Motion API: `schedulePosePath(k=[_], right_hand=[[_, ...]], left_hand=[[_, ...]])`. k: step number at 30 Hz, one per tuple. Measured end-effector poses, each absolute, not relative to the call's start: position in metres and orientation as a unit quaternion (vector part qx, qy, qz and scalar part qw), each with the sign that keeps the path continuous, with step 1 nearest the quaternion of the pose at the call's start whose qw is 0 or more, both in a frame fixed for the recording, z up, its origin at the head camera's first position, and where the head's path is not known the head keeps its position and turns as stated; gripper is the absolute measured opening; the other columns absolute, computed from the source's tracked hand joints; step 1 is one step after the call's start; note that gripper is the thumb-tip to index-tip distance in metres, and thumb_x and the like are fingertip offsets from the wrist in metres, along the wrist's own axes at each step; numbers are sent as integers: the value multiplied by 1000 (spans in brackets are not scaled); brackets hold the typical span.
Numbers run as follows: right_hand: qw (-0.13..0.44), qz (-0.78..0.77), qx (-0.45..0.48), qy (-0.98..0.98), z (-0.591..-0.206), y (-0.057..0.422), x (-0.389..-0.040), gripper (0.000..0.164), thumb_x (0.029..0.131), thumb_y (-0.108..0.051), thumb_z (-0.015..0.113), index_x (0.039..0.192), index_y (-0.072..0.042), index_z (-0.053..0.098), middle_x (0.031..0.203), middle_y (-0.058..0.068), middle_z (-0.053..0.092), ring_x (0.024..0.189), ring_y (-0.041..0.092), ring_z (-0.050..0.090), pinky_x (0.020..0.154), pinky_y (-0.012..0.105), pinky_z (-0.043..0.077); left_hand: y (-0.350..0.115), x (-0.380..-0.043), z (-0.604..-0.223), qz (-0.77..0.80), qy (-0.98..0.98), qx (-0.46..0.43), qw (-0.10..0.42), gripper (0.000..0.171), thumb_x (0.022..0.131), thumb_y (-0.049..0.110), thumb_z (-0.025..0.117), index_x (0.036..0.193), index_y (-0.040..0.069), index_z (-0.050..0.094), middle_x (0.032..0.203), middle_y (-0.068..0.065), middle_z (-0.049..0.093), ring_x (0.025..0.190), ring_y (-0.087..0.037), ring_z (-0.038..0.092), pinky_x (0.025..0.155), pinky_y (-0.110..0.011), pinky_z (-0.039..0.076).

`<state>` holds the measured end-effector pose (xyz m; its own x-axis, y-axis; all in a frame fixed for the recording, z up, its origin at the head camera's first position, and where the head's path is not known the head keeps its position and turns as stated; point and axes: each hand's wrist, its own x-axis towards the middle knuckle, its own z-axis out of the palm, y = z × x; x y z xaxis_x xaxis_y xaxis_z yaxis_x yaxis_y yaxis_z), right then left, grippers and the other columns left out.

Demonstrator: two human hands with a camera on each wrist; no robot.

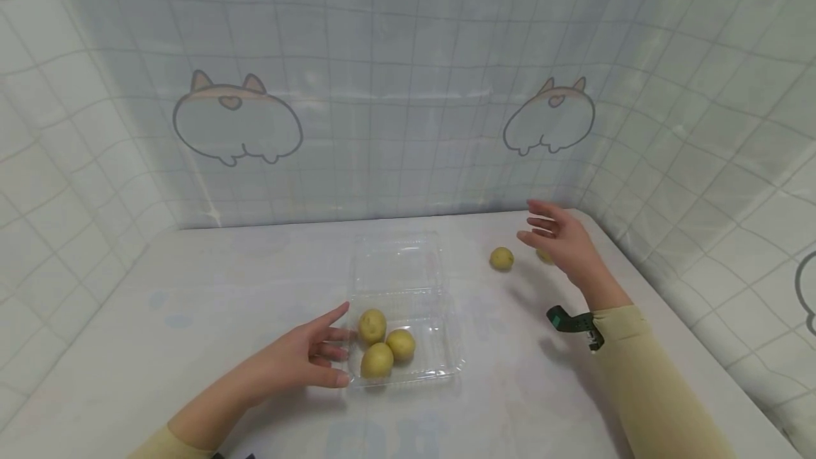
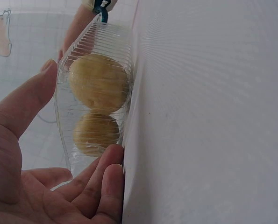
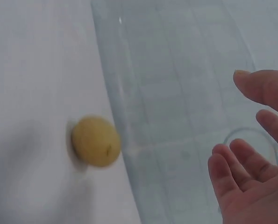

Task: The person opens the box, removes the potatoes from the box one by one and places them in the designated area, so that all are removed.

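A clear plastic clamshell box (image 1: 433,346) lies with its lid (image 1: 397,264) folded back. Three small yellow potatoes (image 1: 377,360) sit toward the left side of its base. My left hand (image 1: 299,356) is at the box's left wall, thumb and fingers spread; in the left wrist view the thumb (image 2: 33,95) is by the rim and fingertips (image 2: 111,179) reach the lower side. Raised above the far right of the table, my right hand (image 1: 557,239) holds nothing. One potato (image 1: 501,258) lies left of it; another (image 1: 545,256) is partly hidden behind it.
A white cloth covers the table (image 1: 223,282). Behind it and on both sides hang pale grid-patterned curtains (image 1: 395,126) with cartoon animal prints. A dark green band (image 1: 576,324) circles the right wrist.
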<state>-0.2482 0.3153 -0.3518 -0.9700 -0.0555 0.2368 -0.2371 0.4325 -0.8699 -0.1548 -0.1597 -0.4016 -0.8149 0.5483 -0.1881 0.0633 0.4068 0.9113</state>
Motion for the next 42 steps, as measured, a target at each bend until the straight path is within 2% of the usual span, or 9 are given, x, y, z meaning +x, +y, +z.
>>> schedulePosePath(k=[3,11,18,25,32,37,42], right_hand=[[71,532,99,-838,-350,306,-246,73,87,-33,78,150,-20,42,149,3,42,132,27,48,102,40,45],[34,523,152,-838,-353,269,-239,74,86,-31,79,149,-19,42,147,4,44,129,27,50,101,41,46],[18,507,198,-839,-362,244,-232,68,85,-33,81,144,-26,48,142,-3,50,123,20,55,99,36,47],[-7,483,256,-837,-367,217,-220,65,85,-30,81,141,-24,50,143,-3,50,120,18,58,99,39,47],[-43,488,308,-816,-373,194,-209,60,86,-21,80,139,-19,54,140,-5,52,120,17,58,100,33,46],[-62,488,340,-801,-380,181,-204,56,86,-14,79,137,-16,55,138,-3,54,119,22,59,98,32,47],[-83,490,362,-789,-386,168,-198,55,86,-9,78,136,-7,56,136,11,55,118,31,59,98,33,48]], left_hand=[[-160,-155,-402,511,804,191,237,105,80,25,85,160,19,16,144,-12,50,120,-26,58,95,-43,49],[-159,-156,-403,512,804,190,236,106,80,25,85,160,19,16,144,-12,51,119,-26,58,94,-43,50],[-158,-155,-402,515,802,183,240,106,80,25,85,160,18,16,144,-13,51,120,-27,58,94,-43,50],[-158,-155,-402,514,800,190,243,105,81,25,84,160,19,15,145,-13,49,121,-27,57,95,-43,49],[-159,-154,-400,513,801,191,243,105,81,25,84,160,18,15,144,-13,50,121,-26,57,96,-43,48],[-159,-154,-400,512,802,187,242,105,81,25,84,160,18,15,144,-14,50,121,-27,57,96,-43,48],[-159,-153,-399,511,805,177,243,105,81,26,84,160,18,15,144,-14,50,120,-27,58,96,-44,49]])
